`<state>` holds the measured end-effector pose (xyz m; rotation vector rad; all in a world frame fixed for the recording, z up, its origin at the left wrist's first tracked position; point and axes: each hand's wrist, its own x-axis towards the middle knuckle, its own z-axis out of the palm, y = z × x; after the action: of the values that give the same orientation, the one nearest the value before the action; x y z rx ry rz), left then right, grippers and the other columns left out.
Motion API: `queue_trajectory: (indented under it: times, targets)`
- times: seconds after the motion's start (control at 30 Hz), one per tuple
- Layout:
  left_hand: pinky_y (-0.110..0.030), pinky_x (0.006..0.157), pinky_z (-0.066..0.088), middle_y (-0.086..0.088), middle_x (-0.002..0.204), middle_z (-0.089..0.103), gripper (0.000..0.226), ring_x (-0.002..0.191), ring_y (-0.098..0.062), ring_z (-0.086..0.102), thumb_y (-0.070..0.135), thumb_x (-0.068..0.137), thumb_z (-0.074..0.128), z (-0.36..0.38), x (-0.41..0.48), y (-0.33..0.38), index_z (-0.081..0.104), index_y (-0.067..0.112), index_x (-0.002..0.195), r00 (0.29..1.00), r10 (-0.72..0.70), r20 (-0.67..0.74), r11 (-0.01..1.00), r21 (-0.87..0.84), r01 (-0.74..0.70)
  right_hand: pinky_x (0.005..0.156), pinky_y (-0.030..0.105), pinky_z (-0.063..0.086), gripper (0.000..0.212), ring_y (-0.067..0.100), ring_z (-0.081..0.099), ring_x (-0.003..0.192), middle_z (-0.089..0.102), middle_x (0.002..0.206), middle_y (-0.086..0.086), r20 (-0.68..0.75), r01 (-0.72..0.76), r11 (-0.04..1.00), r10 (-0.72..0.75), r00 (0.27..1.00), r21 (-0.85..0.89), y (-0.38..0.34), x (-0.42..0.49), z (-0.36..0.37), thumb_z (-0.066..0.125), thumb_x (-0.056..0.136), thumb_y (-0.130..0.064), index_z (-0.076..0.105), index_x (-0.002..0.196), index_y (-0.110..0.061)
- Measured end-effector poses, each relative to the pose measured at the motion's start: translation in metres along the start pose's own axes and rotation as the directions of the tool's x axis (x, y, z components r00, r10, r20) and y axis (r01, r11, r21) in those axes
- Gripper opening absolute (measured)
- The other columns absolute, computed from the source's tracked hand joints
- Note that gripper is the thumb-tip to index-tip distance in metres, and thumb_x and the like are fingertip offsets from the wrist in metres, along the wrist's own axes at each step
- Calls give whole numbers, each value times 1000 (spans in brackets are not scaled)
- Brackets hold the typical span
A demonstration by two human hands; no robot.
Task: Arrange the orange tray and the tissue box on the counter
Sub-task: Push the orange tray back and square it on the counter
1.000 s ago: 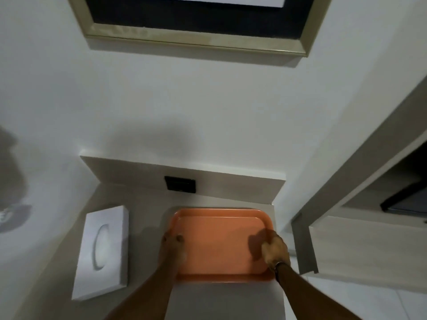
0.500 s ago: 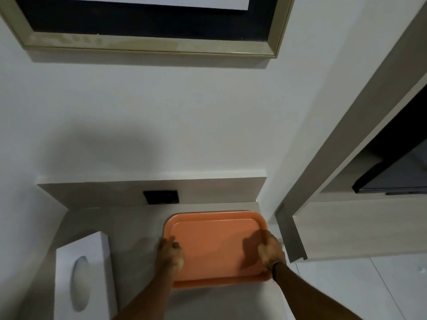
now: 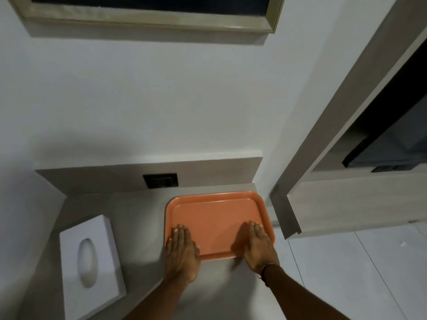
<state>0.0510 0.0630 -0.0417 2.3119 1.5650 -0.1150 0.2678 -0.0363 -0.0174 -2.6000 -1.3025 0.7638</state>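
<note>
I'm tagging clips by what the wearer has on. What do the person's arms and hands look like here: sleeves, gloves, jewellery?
Both forearms are bare as far as the frame shows, with no sleeves visible, and both hands are ungloved. The left hand shows no ring or band. The right hand has a thin dark band around the wrist; whether it is a bracelet or a watch strap is unclear.

The left hand [image 3: 181,251] covers the orange tray [image 3: 217,218] at its seven o'clock corner, the right hand [image 3: 257,247] its five o'clock rim. The tissue box [image 3: 91,265] is motion-blurred, and the picture frame [image 3: 147,16] at twelve o'clock is cropped by the top edge.
</note>
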Motion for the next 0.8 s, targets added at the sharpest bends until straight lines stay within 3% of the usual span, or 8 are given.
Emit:
queue_trajectory:
  times: [0.07, 0.13, 0.2, 0.23, 0.3, 0.37, 0.8]
  targets:
    - [-38, 125, -4, -15, 164, 22, 69, 153, -31, 18, 45, 98, 26, 3, -24, 3, 22, 4, 154, 992, 120, -47, 993, 17, -119, 129, 48, 20, 74, 31, 12, 160, 12, 173, 9, 29, 75, 996, -73, 997, -47, -3, -17, 13, 39, 101, -32, 4, 164, -16]
    - [-36, 120, -6, -18, 148, 51, 67, 140, -34, 45, 43, 91, 38, 5, -47, 8, 50, 0, 141, 974, 226, 17, 973, 31, -227, 130, 44, 14, 74, 29, 5, 161, 5, 174, 8, 69, 143, 983, -135, 988, -113, -2, -30, 26, 33, 102, -35, -2, 164, -16]
    - [-36, 117, -8, -17, 143, 57, 63, 136, -33, 51, 41, 87, 56, 9, -61, 13, 56, 2, 136, 960, 279, 31, 958, 66, -280, 129, 40, 6, 73, 26, 0, 162, -1, 174, 7, 95, 193, 968, -179, 979, -162, 2, -40, 37, 28, 103, -34, -7, 164, -15]
    - [-36, 117, -12, -17, 149, 50, 67, 141, -33, 45, 42, 88, 59, 13, -66, 13, 50, 2, 142, 961, 273, 36, 960, 60, -275, 128, 37, 1, 72, 26, -2, 162, -2, 174, 8, 102, 212, 960, -197, 975, -180, 4, -43, 42, 26, 103, -33, -7, 164, -14]
    - [-39, 120, -18, -16, 165, 17, 74, 154, -33, 13, 45, 98, 42, 20, -71, 14, 19, 4, 155, 961, 276, 3, 955, 108, -275, 124, 34, -6, 72, 26, -4, 161, -4, 174, 9, 110, 243, 947, -224, 968, -209, 8, -49, 49, 25, 101, -30, -7, 164, -13]
    - [-43, 126, -11, -12, 167, -6, 73, 155, -29, -10, 46, 102, 26, 23, -76, 16, -3, 7, 156, 967, 247, 67, 960, 117, -254, 123, 34, -8, 73, 27, -7, 161, -7, 174, 10, 122, 262, 937, -240, 963, -230, 10, -53, 53, 24, 100, -29, -8, 163, -12]
    - [-45, 128, -2, -12, 166, -12, 74, 154, -29, -13, 46, 103, 26, 22, -65, 22, -9, 7, 155, 962, 245, 119, 955, 144, -261, 129, 41, 0, 78, 29, -8, 161, -9, 173, 12, 155, 267, 933, -235, 959, -239, 11, -39, 51, 24, 98, -39, -10, 162, -10]
